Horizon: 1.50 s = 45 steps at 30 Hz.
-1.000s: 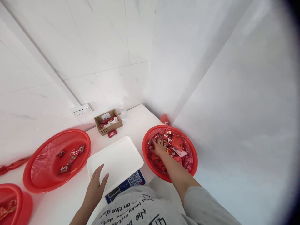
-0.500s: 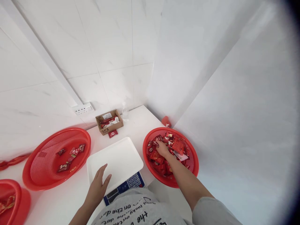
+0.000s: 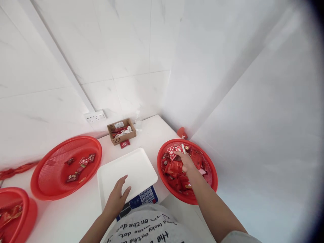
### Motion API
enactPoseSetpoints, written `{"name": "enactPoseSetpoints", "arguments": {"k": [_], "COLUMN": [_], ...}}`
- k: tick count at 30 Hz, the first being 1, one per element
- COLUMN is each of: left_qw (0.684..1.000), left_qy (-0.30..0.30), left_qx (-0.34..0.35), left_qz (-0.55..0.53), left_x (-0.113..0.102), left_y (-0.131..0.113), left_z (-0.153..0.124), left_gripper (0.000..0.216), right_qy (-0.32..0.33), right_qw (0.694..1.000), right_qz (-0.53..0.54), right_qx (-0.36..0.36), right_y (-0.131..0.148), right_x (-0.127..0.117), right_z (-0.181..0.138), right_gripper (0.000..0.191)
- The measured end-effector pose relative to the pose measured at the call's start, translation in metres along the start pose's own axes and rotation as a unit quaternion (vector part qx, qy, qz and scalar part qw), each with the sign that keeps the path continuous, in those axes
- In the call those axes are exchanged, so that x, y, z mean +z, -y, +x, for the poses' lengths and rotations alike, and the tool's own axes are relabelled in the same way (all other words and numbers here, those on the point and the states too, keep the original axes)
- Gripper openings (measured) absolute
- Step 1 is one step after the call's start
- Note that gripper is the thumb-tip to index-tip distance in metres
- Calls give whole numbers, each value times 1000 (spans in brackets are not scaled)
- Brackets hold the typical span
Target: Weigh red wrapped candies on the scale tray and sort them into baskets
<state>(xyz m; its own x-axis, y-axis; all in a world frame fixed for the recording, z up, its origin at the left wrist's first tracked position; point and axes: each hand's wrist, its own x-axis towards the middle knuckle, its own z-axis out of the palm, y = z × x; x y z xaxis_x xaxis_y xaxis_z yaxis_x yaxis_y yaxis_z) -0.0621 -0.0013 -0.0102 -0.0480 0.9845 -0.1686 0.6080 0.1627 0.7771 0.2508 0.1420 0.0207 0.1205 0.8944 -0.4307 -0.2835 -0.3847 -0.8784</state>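
My right hand (image 3: 186, 161) reaches into the red mesh basket (image 3: 211, 170) on the right, which is full of red sweet packets (image 3: 174, 167). Its fingers lie among the packets and seem curled on one or two near the basket's far side; what they hold is too small to name. My left hand (image 3: 116, 198) rests flat, fingers apart, on the near edge of the white tray (image 3: 131, 168) of a weighing scale (image 3: 140, 197). The tray has nothing on it.
A wide red basket (image 3: 53, 187) with a few packets stands at the left, another red basket (image 3: 15, 212) at the lower left corner. A small cardboard box (image 3: 122, 131), a loose red packet (image 3: 125, 144) and a clear bottle (image 3: 138, 119) sit by the white tiled wall.
My right hand has moved from the basket's left side towards its far middle, closing on packets. The left hand stays on the scale tray. The view has shifted slightly.
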Motion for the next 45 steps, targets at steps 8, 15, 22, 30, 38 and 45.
{"name": "enactPoseSetpoints", "arguments": {"k": [8, 15, 22, 30, 38, 45], "left_qw": [1000, 994, 977, 960, 928, 914], "left_qy": [-8, -30, -4, 40, 52, 25], "left_qx": [11, 19, 54, 50, 114, 134], "left_qz": [12, 101, 206, 271, 352, 383], "left_x": [-2, -8, 2, 11, 18, 23], "left_y": [-2, 12, 34, 12, 27, 34], "left_z": [-9, -23, -27, -2, 14, 17], "left_gripper": [45, 59, 66, 70, 64, 66], "right_qy": [146, 192, 178, 325, 239, 72], "right_qw": [969, 976, 970, 918, 944, 926], "right_qz": [138, 12, -130, -192, -224, -364], "right_qx": [143, 99, 107, 118, 34, -70], "right_y": [-34, -77, -93, -104, -87, -78], "right_x": [111, 133, 103, 97, 64, 2], "right_z": [-34, -42, -40, -71, -69, -24], "right_gripper": [17, 32, 38, 46, 39, 33]}}
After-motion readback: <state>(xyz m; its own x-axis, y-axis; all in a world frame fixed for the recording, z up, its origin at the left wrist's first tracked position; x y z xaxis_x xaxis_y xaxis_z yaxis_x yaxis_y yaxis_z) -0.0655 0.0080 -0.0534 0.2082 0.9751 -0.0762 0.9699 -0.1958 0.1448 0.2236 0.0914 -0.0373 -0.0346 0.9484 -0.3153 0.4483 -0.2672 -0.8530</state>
